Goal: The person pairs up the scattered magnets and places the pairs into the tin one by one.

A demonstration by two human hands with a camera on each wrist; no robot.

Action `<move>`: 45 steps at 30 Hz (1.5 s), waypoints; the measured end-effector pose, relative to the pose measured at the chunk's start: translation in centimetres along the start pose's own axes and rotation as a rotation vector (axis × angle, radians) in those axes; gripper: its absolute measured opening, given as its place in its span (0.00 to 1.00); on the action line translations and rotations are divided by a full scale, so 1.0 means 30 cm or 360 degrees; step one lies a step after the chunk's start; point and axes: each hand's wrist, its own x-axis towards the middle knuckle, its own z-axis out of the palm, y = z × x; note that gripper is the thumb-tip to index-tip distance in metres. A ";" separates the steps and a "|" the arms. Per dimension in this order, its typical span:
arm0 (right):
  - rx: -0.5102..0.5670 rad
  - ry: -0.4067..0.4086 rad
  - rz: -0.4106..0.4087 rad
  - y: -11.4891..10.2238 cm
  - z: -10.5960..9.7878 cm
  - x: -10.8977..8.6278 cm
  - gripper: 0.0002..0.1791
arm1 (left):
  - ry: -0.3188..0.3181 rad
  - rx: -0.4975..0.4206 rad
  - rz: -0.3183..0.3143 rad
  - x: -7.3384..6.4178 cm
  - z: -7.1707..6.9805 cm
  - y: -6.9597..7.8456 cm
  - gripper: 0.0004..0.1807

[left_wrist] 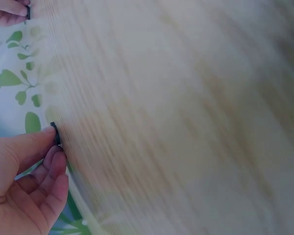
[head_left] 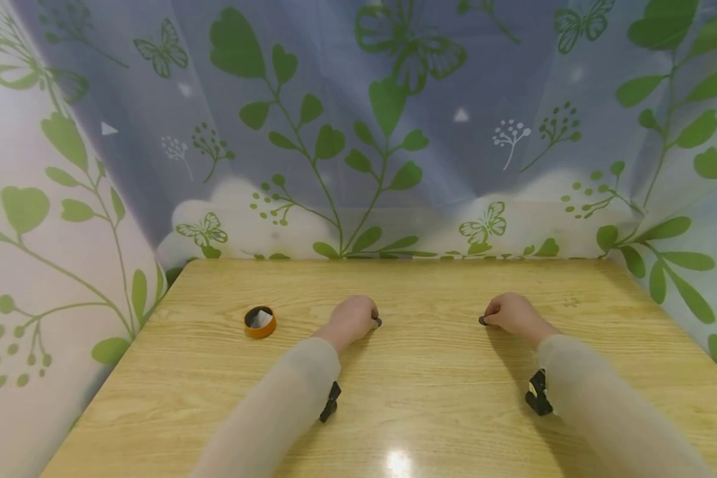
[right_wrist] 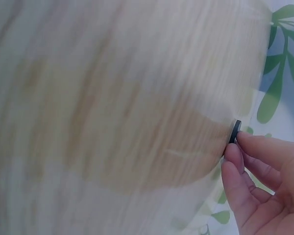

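Just right of the table's middle back area, my right hand pinches a small black disc between thumb and fingertips. My left hand likewise pinches a small dark disc at its fingertips, a forearm's breadth or more to the left. Both hands are low over the wooden table, with a wide gap between them. In the left wrist view the disc stands on edge in the fingers, and the right hand shows at the top left corner. What the discs are exactly is too small to tell.
Left of the left hand stands a round orange container with a dark inside and white pieces in it. A curtain printed with leaves and butterflies hangs behind the table's back edge and along both sides. Black wrist cameras sit on the sleeves.
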 end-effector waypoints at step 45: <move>0.0305 -0.0129 0.0083 -0.214 0.105 0.062 0.08 | 0.0059 0.0088 0.0173 0.109 0.099 0.289 0.04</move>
